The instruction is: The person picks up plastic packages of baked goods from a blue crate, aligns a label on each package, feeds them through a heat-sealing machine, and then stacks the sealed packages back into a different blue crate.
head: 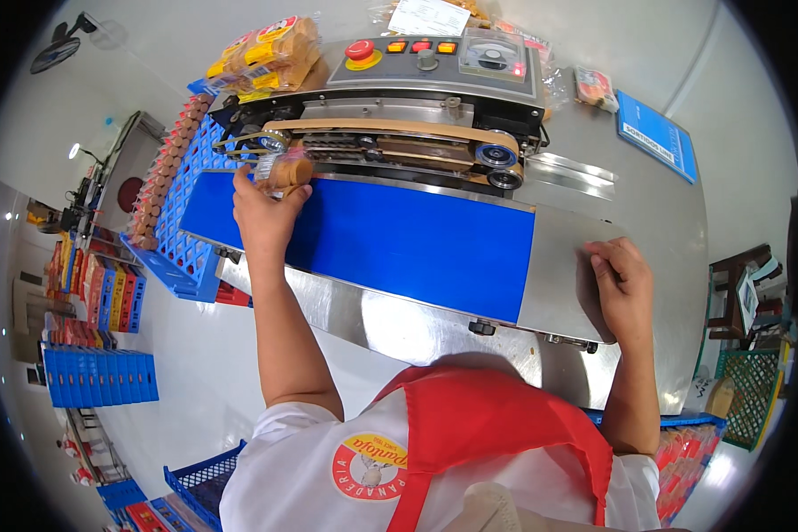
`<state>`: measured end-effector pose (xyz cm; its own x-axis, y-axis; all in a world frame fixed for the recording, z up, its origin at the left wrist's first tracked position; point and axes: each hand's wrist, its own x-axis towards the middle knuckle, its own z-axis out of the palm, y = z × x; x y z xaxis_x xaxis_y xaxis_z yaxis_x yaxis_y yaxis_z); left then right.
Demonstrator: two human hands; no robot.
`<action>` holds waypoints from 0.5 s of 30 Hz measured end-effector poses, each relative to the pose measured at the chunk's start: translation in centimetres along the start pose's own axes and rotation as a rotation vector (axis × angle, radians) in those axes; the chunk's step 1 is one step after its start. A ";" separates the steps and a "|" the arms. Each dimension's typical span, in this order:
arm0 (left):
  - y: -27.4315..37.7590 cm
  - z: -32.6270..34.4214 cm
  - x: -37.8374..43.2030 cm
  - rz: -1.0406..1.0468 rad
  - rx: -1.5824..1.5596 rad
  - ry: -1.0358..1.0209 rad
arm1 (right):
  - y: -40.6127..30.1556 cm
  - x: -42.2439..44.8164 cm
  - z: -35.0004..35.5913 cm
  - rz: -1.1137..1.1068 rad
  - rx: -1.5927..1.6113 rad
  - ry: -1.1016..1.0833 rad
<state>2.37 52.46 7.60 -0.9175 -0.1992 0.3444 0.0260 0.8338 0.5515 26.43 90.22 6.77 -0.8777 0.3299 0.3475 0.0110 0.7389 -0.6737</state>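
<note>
My left hand (269,209) grips a clear plastic bag of round baked goods (290,171) at the left end of a continuous band sealing machine (386,126). The bag's upper edge lies close to the sealer's belts and pulleys. Below it runs a blue conveyor belt (412,246). Over the bare steel plate at the belt's right end, my right hand (622,279) hovers with its fingers curled in and nothing visible in them. Whether it touches the plate I cannot tell.
Left of the sealer, a blue plastic crate (189,206) holds a row of filled bags. More bags (272,53) are piled at the machine's back left. A red emergency stop button (359,50) tops the panel. A blue folder (656,136) lies at right on the steel table (671,226).
</note>
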 end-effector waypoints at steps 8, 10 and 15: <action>-3.1 0.4 2.1 0.006 -0.093 0.041 | 0.0 0.1 0.2 0.004 -0.035 -0.009; -3.9 0.5 2.4 0.007 -0.106 0.068 | 0.0 0.1 0.3 0.005 -0.036 -0.014; -6.1 0.8 3.5 0.042 -0.103 0.150 | -0.3 0.2 0.5 0.017 -0.039 -0.011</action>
<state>-1.31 47.10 4.79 -0.8454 -0.2464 0.4738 0.1107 0.7871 0.6068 26.02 89.73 6.74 -0.8826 0.3359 0.3290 0.0440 0.7556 -0.6536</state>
